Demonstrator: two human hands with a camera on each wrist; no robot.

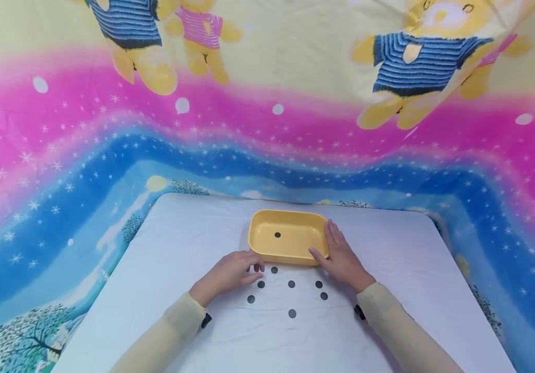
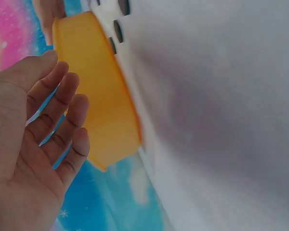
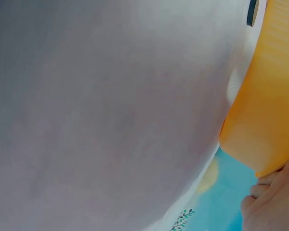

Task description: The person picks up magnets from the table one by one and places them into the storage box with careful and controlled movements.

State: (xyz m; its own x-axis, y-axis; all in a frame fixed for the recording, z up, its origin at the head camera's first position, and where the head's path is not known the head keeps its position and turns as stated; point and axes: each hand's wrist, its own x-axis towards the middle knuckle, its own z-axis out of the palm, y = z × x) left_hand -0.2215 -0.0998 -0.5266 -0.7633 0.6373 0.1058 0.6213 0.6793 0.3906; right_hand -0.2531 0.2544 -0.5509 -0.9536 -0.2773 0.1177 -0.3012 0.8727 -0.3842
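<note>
On the table (image 1: 230, 344), a yellow tray (image 1: 300, 241) holds one black disc (image 1: 277, 235). The right hand (image 1: 344, 259), fingers straight, touches its right end; the left hand (image 1: 231, 272), empty, fingers loosely bent, is by its near-left corner.

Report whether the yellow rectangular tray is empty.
Not empty: one small round black disc lies inside the yellow rectangular tray; seven similar discs lie outside, on the white surface.

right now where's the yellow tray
In the head view, the yellow tray sits centrally toward the far edge of the white table, left hand by its near left corner, right hand at its right end, seven dark discs in front.
</note>
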